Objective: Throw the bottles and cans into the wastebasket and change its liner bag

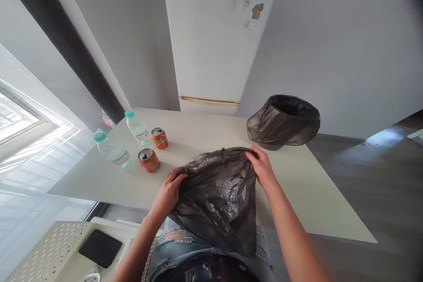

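Observation:
A dark, thin plastic garbage bag point(221, 198) spreads between my hands, draping over the table's front edge and my lap. My left hand point(170, 189) pinches its left upper corner. At the opposite corner, my right hand point(260, 165) grips the rim between thumb and fingers. The bag hangs wrinkled and looks flat; its inside is hidden. Left of it stand two orange cans point(149, 161), both with dark openings on top. Beyond them are two clear plastic bottles point(114, 150) with green caps, one leaning in view behind the other.
A bin lined with a dark bag point(284, 121) stands at the right back of the white table point(317, 198). Behind the table is a white refrigerator point(220, 44). A black phone point(100, 248) lies on a pale perforated surface at lower left, near a window.

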A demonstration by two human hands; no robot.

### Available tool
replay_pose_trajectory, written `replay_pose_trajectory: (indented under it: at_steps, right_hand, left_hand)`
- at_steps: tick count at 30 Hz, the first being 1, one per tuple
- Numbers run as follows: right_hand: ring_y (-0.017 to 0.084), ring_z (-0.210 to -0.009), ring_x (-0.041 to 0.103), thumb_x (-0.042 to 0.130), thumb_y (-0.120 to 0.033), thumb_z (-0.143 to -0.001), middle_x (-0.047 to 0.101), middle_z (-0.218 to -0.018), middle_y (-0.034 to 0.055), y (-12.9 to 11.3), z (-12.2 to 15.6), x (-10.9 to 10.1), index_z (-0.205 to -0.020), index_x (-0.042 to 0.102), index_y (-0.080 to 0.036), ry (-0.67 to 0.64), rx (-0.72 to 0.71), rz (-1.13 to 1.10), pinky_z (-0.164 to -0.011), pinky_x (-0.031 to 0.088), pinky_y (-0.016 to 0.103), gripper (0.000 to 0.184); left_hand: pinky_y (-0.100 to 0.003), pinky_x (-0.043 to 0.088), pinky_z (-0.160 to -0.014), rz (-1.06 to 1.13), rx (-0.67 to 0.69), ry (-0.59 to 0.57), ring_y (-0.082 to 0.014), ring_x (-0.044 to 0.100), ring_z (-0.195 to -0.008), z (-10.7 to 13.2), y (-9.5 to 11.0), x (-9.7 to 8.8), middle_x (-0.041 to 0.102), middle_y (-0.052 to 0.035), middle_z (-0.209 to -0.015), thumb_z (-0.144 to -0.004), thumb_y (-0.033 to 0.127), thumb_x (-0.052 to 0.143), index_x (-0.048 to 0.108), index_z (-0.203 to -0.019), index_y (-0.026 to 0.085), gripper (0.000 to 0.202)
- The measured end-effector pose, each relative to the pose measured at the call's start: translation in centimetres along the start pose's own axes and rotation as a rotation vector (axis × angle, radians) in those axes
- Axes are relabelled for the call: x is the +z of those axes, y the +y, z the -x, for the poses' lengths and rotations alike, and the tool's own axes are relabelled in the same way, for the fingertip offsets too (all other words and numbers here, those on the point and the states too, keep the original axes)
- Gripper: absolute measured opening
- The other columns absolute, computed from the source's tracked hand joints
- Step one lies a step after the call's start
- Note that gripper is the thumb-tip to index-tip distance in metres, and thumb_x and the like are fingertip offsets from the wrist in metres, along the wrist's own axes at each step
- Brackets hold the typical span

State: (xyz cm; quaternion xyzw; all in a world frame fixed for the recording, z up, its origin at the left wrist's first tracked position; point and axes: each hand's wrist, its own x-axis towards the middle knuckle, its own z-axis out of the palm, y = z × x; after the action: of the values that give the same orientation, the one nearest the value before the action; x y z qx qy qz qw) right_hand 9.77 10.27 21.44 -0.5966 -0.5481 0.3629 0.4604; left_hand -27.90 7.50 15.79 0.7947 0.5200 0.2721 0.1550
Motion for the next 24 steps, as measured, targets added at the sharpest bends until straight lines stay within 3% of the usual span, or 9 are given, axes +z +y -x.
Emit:
replay_pose_trajectory:
  at_steps: [4, 6, 8, 11, 14, 16, 19, 22, 24]
  right_hand:
    - [0.03, -0.122, 0.061, 0.071, -0.077, -0.087, 0.064, -0.135, 0.0108, -0.6, 0.5, -4.5, -0.14, 0.056, -0.027, -0.287, 0.021, -0.043, -0.097, 0.053, 0.038, 0.074]
    - [0.032, -0.139, 0.053, 0.061, -0.089, -0.085, 0.047, -0.16, 0.0141, -0.9, -0.5, -5.2, -0.159, 0.042, -0.031, -0.43, 0.03, -0.114, -0.105, 0.052, 0.042, 0.096]
    - [0.031, -0.135, 0.057, 0.047, -0.091, -0.09, 0.04, -0.166, 0.0142, -1.4, -2.4, -4.4, -0.163, 0.038, -0.032, -0.438, 0.017, -0.154, -0.102, 0.054, 0.043, 0.095]
    - [0.026, -0.1, 0.071, 0.067, -0.075, -0.087, 0.071, -0.13, 0.0126, -2.8, -5.1, -1.4, -0.143, 0.065, -0.024, -0.602, 0.01, 0.043, -0.087, 0.058, 0.037, 0.075]
    - [0.02, -0.078, 0.07, 0.088, -0.05, -0.072, 0.076, -0.087, 0.0016, -4.7, -5.6, 1.1, -0.098, 0.081, -0.015, -0.772, -0.028, 0.148, -0.08, 0.055, 0.03, 0.045]
    - [0.018, -0.079, 0.07, 0.08, -0.048, -0.078, 0.074, -0.084, -0.0017, -5.8, -5.4, 1.4, -0.089, 0.079, -0.013, -0.727, -0.069, 0.138, -0.082, 0.053, 0.029, 0.037]
    - [0.021, -0.092, 0.068, 0.061, -0.052, -0.094, 0.074, -0.095, 0.0017, -7.1, -5.6, -0.2, -0.095, 0.073, -0.016, -0.426, -0.13, 0.123, -0.088, 0.051, 0.032, 0.039]
    - [0.024, -0.097, 0.064, 0.059, -0.05, -0.096, 0.072, -0.104, 0.0065, -8.9, -5.6, -2.0, -0.102, 0.066, -0.02, 0.015, -0.207, 0.149, -0.09, 0.05, 0.036, 0.031]
    - [0.024, -0.095, 0.064, 0.063, -0.042, -0.095, 0.07, -0.105, 0.0059, -10.7, -4.3, -2.1, -0.104, 0.062, -0.022, 0.126, -0.266, 0.23, -0.089, 0.048, 0.036, 0.022]
  left_hand:
    - [-0.047, 0.052, -0.116, 0.037, -0.056, 0.015, -0.0257, 0.063, -0.134, 0.5, -1.4, -0.2, 0.061, -0.0074, -0.15, -0.101, 0.018, 0.042, 0.07, -0.133, 0.027, 0.044]
    - [-0.046, 0.052, -0.116, 0.056, -0.038, -0.011, -0.0243, 0.064, -0.133, 0.3, -1.6, 0.0, 0.063, -0.0064, -0.148, -0.101, 0.015, 0.041, 0.07, -0.134, 0.028, 0.046]
    - [-0.044, 0.053, -0.116, 0.063, -0.012, -0.027, -0.0232, 0.065, -0.132, -0.1, -1.4, 0.2, 0.065, -0.0057, -0.146, -0.099, 0.013, 0.041, 0.07, -0.133, 0.028, 0.047]
    - [-0.043, 0.053, -0.115, 0.06, 0.014, -0.025, -0.0221, 0.065, -0.131, -0.6, -0.8, 0.4, 0.068, -0.0045, -0.143, -0.097, 0.009, 0.042, 0.071, -0.131, 0.028, 0.049]
    - [-0.043, 0.054, -0.115, 0.067, 0.01, -0.024, -0.0222, 0.065, -0.132, -0.5, -0.6, 0.4, 0.068, -0.0046, -0.143, -0.096, 0.007, 0.041, 0.072, -0.13, 0.028, 0.05]
    - [-0.045, 0.054, -0.114, 0.064, -0.004, -0.016, -0.0228, 0.065, -0.132, -0.2, -0.6, 0.1, 0.066, -0.0053, -0.144, -0.095, 0.004, 0.038, 0.071, -0.131, 0.028, 0.054]
    - [-0.048, 0.054, -0.115, 0.054, -0.009, 0.082, -0.0236, 0.063, -0.134, 0.4, 0.6, -1.4, 0.063, -0.0055, -0.148, -0.093, -0.001, 0.035, 0.07, -0.134, 0.03, 0.062]
    - [-0.051, 0.051, -0.119, 0.079, 0.012, 0.257, -0.0252, 0.057, -0.142, 0.8, 4.5, -3.6, 0.058, -0.0059, -0.153, -0.099, 0.007, 0.043, 0.063, -0.139, 0.03, 0.05]
    - [-0.054, 0.048, -0.122, 0.101, 0.065, 0.335, -0.0277, 0.051, -0.148, 0.7, 8.5, -4.7, 0.053, -0.0059, -0.158, -0.101, 0.021, 0.056, 0.053, -0.148, 0.033, 0.048]
